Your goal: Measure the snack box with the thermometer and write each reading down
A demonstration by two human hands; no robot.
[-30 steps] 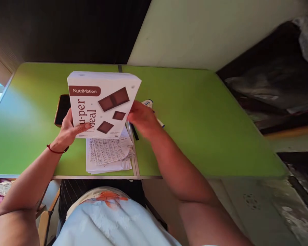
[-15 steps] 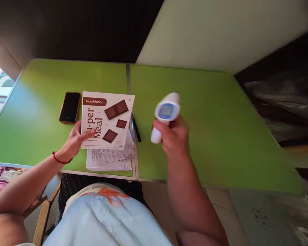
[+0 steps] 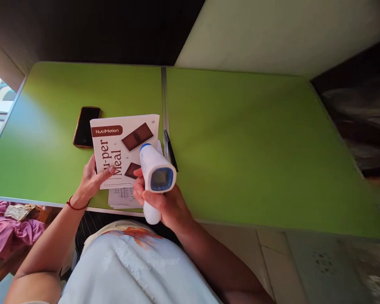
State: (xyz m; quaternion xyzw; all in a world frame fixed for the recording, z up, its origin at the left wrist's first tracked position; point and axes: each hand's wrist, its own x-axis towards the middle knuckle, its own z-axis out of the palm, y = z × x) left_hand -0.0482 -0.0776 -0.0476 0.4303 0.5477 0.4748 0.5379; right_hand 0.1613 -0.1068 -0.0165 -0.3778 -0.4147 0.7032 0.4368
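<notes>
My left hand [image 3: 95,179] grips the lower left edge of a white box [image 3: 107,147] with brown chocolate pictures and the words "NutriMotion" and "Meal"; the thumb lies on its front. In my right hand [image 3: 164,202] is a white and blue infrared thermometer [image 3: 155,164], held by its handle. Its nose points away from me toward the box, and its screen faces me. The thermometer and my fingers cover the box's lower right part. Whether the thermometer touches the box I cannot tell. Beneath the box lie printed paper sheets [image 3: 123,199], partly hidden.
A smartphone [image 3: 87,126] in a brown case lies just left of the box on the green table [image 3: 256,147]. To the right of the box is a black pen [image 3: 171,152] by the table's metal seam. Pink cloth [image 3: 12,232] lies below the table at left.
My right hand has brought the thermometer from the right over to the box's lower right corner. The box, still in my left hand, has shifted slightly left and tilted.
</notes>
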